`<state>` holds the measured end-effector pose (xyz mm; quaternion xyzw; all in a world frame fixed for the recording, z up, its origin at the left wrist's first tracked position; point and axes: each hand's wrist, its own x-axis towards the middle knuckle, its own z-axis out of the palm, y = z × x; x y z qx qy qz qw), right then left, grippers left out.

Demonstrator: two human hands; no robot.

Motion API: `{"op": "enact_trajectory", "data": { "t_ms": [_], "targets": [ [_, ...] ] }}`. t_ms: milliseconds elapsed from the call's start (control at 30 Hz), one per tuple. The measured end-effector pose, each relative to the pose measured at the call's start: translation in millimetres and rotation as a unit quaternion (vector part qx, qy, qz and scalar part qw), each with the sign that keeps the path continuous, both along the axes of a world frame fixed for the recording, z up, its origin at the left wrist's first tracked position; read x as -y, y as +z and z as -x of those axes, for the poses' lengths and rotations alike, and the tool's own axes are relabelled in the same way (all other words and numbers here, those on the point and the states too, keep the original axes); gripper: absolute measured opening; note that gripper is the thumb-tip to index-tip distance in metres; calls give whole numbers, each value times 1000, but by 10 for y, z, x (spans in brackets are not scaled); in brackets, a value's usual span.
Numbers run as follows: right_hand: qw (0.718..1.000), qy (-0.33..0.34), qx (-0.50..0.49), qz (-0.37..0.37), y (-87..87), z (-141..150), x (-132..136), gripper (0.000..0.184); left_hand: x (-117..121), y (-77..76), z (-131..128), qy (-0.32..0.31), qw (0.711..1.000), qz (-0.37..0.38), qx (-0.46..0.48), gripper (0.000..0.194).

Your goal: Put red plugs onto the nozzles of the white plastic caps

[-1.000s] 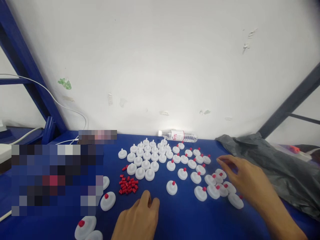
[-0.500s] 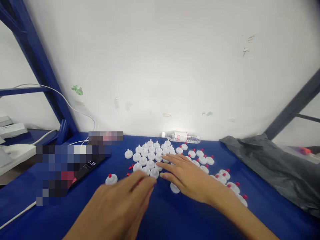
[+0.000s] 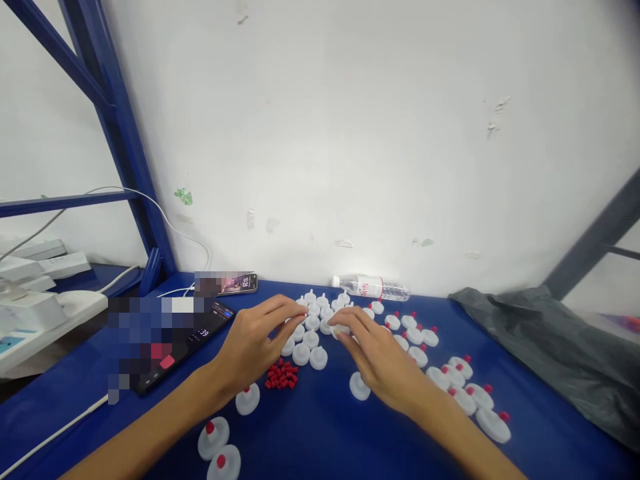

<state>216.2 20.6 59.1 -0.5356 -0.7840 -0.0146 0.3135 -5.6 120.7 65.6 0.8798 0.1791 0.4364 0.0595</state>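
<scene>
Several white round plastic caps with nozzle tips (image 3: 301, 354) stand in a cluster on the blue tabletop. My left hand (image 3: 255, 340) is over the cluster's left side, thumb and fingers pinched together. Whatever lies between those fingertips, if anything, is too small to make out. My right hand (image 3: 383, 360) grips a white nozzle cap (image 3: 341, 329) between thumb and fingers at the cluster's right edge. Below my left hand lies a pile of small red caps (image 3: 281, 375). Another white cap (image 3: 359, 386) sits beside my right wrist.
White caps with red tips (image 3: 494, 425) spread along the right, and a few more (image 3: 213, 438) lie front left. A clear bottle (image 3: 370, 287) rests on its side by the wall. Phones (image 3: 185, 347) and cables are on the left; a dark grey plastic sheet (image 3: 555, 353) covers the right.
My left hand has moved up and forward to the cluster, uncovering the red caps. My right hand, spread before, now closes on a white cap. The view has shifted.
</scene>
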Motion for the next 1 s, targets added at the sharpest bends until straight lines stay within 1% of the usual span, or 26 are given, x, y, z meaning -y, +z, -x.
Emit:
{"op": "enact_trajectory", "data": {
  "t_ms": [100, 167, 333, 433, 567, 700, 733, 800, 1000],
  "targets": [
    [1000, 7, 3, -12, -72, 40, 47, 26, 36, -40, 45, -17, 1000, -6, -23, 20],
    [1000, 8, -1, -26, -106, 68, 75, 31, 63, -69, 57, -31, 999, -18, -39, 20],
    [996, 62, 0, -67, -172, 111, 93, 39, 61, -166, 56, -55, 995, -60, -52, 25],
    [993, 77, -22, -86, -216, 106, 82, 41, 21, -230, 50, -72, 993, -76, -55, 25],
    [992, 86, -49, -85, -264, 102, 76, 38, -10, -268, 34, -79, 994, -59, -53, 17],
    [988, 90, -80, -97, -262, 154, 71, 28, 3, -242, 31, -79, 992, -50, -80, 12],
    [987, 92, -82, -99, -251, 175, 72, 26, 12, -234, 34, -82, 991, -47, -90, 13],
    [987, 99, -77, -104, -225, 217, 84, 25, 40, -221, 44, -92, 990, -34, -104, 20],
    [983, 113, -52, -133, -189, 267, 140, 30, 151, -160, 44, -117, 988, 32, -100, 26]
  ]
}}
